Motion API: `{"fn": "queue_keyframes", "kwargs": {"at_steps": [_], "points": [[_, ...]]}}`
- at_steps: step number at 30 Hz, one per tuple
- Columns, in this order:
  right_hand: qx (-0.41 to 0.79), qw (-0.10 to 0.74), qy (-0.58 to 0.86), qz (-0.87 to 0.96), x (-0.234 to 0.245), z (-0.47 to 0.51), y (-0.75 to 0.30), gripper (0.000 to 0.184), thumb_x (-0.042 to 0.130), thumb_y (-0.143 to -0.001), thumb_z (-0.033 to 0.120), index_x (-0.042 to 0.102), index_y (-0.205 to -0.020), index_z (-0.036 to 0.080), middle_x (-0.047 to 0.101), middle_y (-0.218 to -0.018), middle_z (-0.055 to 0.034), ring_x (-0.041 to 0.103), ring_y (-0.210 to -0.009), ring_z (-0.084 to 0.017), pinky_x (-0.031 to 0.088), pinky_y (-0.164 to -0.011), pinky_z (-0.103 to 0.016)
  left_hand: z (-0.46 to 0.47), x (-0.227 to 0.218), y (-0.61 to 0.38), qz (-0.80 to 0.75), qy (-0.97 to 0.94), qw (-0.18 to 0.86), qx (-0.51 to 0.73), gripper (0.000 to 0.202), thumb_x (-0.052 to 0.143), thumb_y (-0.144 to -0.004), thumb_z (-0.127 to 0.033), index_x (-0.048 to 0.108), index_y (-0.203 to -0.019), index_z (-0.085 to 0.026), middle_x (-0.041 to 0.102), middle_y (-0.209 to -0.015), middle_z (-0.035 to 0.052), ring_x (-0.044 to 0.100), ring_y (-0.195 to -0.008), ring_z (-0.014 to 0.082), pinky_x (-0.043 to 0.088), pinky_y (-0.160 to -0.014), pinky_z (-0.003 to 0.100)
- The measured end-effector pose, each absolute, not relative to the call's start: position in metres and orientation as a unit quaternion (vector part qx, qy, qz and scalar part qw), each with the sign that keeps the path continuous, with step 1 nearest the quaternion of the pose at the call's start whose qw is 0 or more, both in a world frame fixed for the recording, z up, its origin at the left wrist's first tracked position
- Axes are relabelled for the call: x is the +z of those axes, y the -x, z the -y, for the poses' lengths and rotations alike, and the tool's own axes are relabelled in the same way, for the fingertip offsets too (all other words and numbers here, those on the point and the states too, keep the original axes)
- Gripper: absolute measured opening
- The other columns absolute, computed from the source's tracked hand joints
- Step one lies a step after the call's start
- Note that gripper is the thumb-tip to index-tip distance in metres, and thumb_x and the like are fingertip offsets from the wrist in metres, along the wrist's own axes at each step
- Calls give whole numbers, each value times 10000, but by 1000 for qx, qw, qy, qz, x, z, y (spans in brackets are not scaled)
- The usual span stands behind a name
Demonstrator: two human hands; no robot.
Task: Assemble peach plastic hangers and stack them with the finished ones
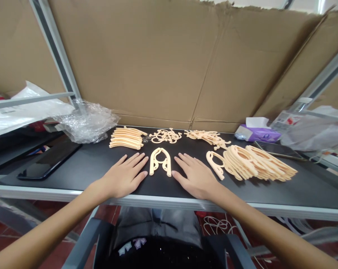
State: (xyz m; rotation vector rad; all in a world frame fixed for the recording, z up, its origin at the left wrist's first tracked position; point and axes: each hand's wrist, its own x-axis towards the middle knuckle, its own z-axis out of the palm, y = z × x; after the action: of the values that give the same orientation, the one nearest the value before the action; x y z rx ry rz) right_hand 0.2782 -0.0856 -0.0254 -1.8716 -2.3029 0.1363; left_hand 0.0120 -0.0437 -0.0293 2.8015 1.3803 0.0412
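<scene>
Both of my hands lie flat on the black tabletop, fingers stretched out and holding nothing. A cream plastic piece (152, 163), like a folded travel hanger with two arms joined at the top, lies between them. My left hand (126, 175) is just left of it, and my right hand (196, 176) is close to its right arm. Behind my left hand sits a stack of curved cream strips (125, 139). Small cream hook-like parts (165, 136) are heaped beside it. Farther right is a pile of thin cream parts (206, 138). Looped cream pieces (242, 161) lie in an overlapping row beyond my right hand.
A black phone-like slab (49, 158) and crumpled clear plastic (87, 119) lie at the left. At the right are a purple tissue pack (260, 133), a dark flat device (278, 149) and plastic bags (303, 129). A cardboard wall (146, 63) stands behind the metal-edged table (169, 201).
</scene>
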Motion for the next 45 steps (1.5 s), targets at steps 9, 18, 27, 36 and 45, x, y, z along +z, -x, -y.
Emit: {"fn": "queue_keyframes", "kwargs": {"at_steps": [9,18,27,36,45], "points": [[38,138,622,770,-27,86,-282,549,379,-990,450,565,-1415,157,503,-1520,-112,401,-1445,-283,285,-1200,-482,43,-32,-11,-445,-894,21,40,618,238,-1032,-529,319,-1572,-241,233,-1643,47,221,-1532,266,173,-1236,508],[-34,130,607,783,-14,81,-221,699,369,-946,653,526,-1407,150,700,-1194,-201,615,-1097,-369,435,-940,-531,41,-36,-8,-431,-900,21,55,596,242,-1038,-534,312,-1570,-274,242,-1641,32,211,-1534,268,173,-1234,540],[-37,110,638,761,-9,78,-240,692,470,-907,608,467,-1467,201,703,-1214,-162,580,-1135,-367,429,-931,-499,39,-40,-6,-425,-901,26,83,582,268,-1032,-555,350,-1552,-308,275,-1633,28,247,-1523,283,176,-1231,544],[-80,194,654,726,-17,107,-286,616,568,-847,515,571,-1369,187,728,-1099,-141,650,-1006,-337,492,-873,-473,39,-39,-6,-431,-900,22,68,607,237,-1028,-577,324,-1565,-309,241,-1647,8,226,-1530,278,172,-1231,522],[-191,264,593,736,-26,143,-322,484,567,-864,369,599,-1301,163,727,-1135,-154,677,-1029,-321,536,-901,-475,40,-36,-6,-435,-899,22,50,614,232,-1028,-573,321,-1567,-292,225,-1650,7,206,-1536,277,169,-1235,530]]}}
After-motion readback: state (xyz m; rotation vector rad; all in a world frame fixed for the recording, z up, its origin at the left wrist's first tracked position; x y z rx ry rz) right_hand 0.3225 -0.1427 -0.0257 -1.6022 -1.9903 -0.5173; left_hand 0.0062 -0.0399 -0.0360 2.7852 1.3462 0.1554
